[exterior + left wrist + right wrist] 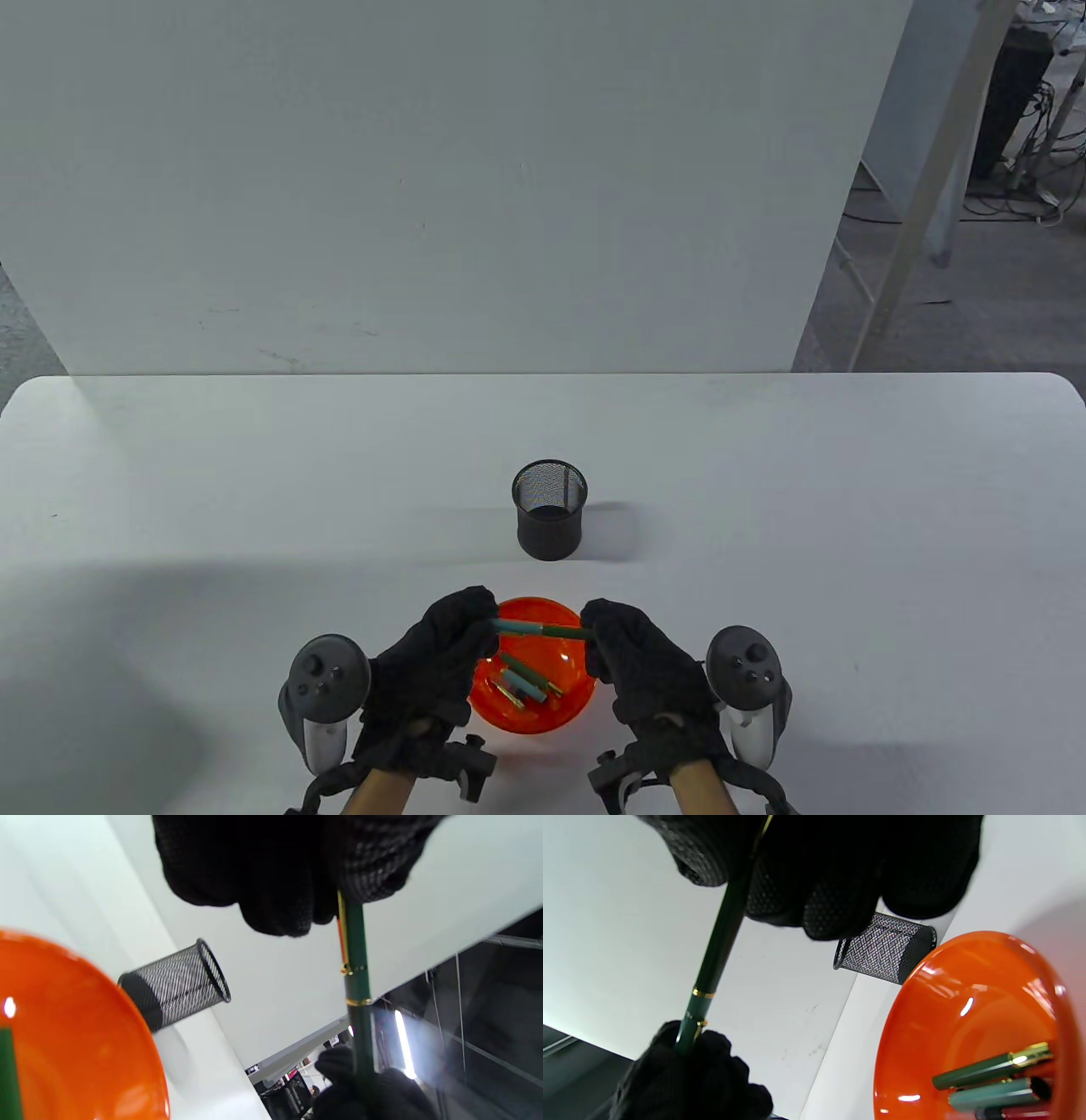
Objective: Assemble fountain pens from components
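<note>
A green fountain pen (540, 629) with gold rings is held level above the orange bowl (567, 711), between both hands. My left hand (462, 628) grips its cap end, my right hand (604, 635) grips its barrel end. The pen also shows in the left wrist view (356, 984) and in the right wrist view (715, 959). Several loose green and gold pen parts (526, 683) lie in the bowl; they also show in the right wrist view (992, 1077).
A black mesh pen cup (550, 519) stands upright on the white table (254, 509), just beyond the bowl. A white wall panel rises behind the table's far edge.
</note>
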The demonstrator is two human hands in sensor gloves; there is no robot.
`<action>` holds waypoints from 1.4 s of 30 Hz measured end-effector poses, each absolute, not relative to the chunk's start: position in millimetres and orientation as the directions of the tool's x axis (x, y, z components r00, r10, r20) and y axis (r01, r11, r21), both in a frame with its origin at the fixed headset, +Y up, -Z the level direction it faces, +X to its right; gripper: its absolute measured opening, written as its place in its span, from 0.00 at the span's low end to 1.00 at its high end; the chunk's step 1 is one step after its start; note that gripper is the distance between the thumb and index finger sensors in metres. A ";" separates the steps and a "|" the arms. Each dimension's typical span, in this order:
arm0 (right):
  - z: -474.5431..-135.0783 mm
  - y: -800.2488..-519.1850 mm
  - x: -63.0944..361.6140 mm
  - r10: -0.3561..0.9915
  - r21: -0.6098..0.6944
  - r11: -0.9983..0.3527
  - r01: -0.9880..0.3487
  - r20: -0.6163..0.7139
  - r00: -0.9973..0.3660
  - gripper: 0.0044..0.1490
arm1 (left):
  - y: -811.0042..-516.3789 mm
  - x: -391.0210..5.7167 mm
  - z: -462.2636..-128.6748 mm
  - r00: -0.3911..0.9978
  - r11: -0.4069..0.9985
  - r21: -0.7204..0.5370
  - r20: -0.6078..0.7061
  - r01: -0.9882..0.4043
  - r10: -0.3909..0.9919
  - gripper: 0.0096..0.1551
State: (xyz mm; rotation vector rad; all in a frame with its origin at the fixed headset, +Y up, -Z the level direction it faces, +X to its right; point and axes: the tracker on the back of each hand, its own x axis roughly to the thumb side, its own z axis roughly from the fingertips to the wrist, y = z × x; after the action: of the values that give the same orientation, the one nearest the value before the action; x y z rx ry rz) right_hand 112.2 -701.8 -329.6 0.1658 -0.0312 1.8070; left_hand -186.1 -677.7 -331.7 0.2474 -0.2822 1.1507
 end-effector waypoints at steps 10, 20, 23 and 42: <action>-330.0 -694.7 148.6 0.987 -0.214 -0.063 -0.975 0.130 -0.093 0.33 | -616.6 -204.0 -408.2 0.635 0.592 0.231 0.309 -0.772 0.708 0.22; -326.9 -694.8 157.0 0.990 -0.236 0.070 -0.969 0.134 0.039 0.33 | -598.1 -166.2 -468.5 0.912 0.848 0.336 0.171 -0.409 0.372 0.22; -327.1 -693.9 158.1 0.989 -0.237 0.072 -0.969 0.140 0.040 0.33 | -606.4 -146.0 -481.4 0.928 0.879 0.301 0.149 -0.370 0.340 0.21; -331.5 -695.0 157.8 0.991 -0.210 0.060 -0.976 0.126 0.034 0.33 | -658.8 -115.6 -503.3 0.960 0.944 0.189 0.130 -0.271 0.249 0.22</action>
State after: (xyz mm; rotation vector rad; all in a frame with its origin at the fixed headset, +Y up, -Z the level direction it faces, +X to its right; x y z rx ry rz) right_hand 157.8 -695.0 -331.5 -0.0730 -0.2634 1.5144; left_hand -115.6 -658.8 -503.3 0.2068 -0.1049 0.2654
